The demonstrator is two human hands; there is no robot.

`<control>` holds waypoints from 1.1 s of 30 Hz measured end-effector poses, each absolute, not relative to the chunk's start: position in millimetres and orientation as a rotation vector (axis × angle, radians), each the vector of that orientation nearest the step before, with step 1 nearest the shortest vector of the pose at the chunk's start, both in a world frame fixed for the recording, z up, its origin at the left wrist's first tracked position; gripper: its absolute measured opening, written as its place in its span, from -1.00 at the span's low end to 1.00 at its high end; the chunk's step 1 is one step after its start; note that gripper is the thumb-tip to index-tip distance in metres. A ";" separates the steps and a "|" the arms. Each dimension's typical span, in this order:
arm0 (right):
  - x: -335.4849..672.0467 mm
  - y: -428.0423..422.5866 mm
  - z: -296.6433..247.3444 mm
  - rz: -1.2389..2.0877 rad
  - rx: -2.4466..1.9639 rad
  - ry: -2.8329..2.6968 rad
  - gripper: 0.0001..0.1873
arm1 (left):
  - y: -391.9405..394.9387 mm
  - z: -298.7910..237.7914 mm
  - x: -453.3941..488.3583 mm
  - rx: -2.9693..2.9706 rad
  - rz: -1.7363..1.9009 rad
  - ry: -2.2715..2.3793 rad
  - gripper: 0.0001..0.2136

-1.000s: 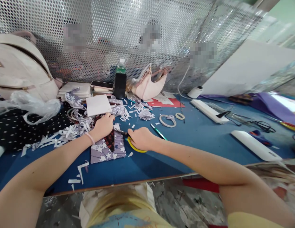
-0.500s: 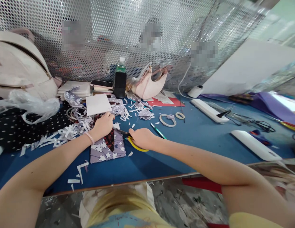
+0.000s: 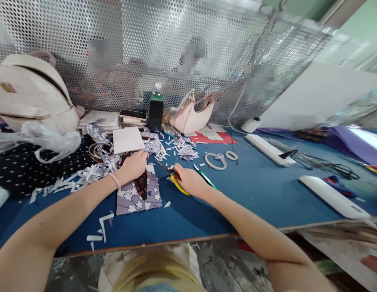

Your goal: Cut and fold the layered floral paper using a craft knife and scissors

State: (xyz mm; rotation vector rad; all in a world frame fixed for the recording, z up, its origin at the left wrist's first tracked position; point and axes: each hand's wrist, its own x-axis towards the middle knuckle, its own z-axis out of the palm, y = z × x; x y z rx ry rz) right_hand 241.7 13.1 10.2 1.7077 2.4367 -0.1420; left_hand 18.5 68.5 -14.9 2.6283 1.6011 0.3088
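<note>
My left hand [image 3: 134, 165] is closed on a dark red-and-black patterned piece of fabric [image 3: 141, 186], whose tip hangs down below it. Beneath lies a purple square with white flowers [image 3: 130, 202], near the table's front edge. Scissors with yellow handles [image 3: 178, 185] are in my right hand [image 3: 187, 179]. Their blades point up and left, just right of the fabric and apart from it. A white square card [image 3: 128, 140] lies right behind my left hand. My palm hides part of the dark fabric.
White paper scraps [image 3: 94, 174] litter the blue table [image 3: 237, 211]. A green cutter [image 3: 206, 177] and tape rolls [image 3: 215, 161] lie right of the scissors. Behind stand a bottle [image 3: 156, 109], a pink handbag [image 3: 196, 117] and a backpack [image 3: 33, 101]. White power strips [image 3: 267, 148] lie right.
My right hand has drawn the scissors a little to the right, off the fabric's edge. The left hand keeps its hold. The camera view has tilted slightly upward.
</note>
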 end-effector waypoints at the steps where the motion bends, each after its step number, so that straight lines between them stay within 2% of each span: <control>1: 242.7 12.9 9.9 -0.164 1.737 2.445 -0.73 | 69.4 -11.0 16.5 2.637 0.297 1.567 -0.79; 3: 244.7 13.5 9.1 -0.210 1.787 2.458 -0.75 | 71.1 -2.9 11.3 2.660 0.255 1.472 -0.80; 7: 248.1 16.1 6.4 -0.285 1.861 2.493 -0.78 | 72.0 6.3 4.3 2.705 0.164 1.249 -0.68; 11: 250.4 16.6 3.3 -0.323 1.894 2.542 -0.79 | 70.5 3.7 8.5 2.707 0.173 1.105 -0.87; 15: 252.0 15.5 0.4 -0.343 1.884 2.579 -0.79 | 71.2 1.2 12.7 2.689 0.172 1.017 -0.89; 22: 253.6 16.4 -4.9 -0.362 1.885 2.586 -0.78 | 72.1 3.6 9.5 2.693 0.135 1.157 -0.78; 27: 254.6 16.9 -7.1 -0.393 1.908 2.592 -0.78 | 64.4 22.8 -2.1 2.731 -0.014 1.313 -0.48; 33: 254.9 17.4 -11.0 -0.481 1.952 2.646 -0.84 | 51.5 54.5 -21.4 2.637 -0.312 1.538 -0.61</control>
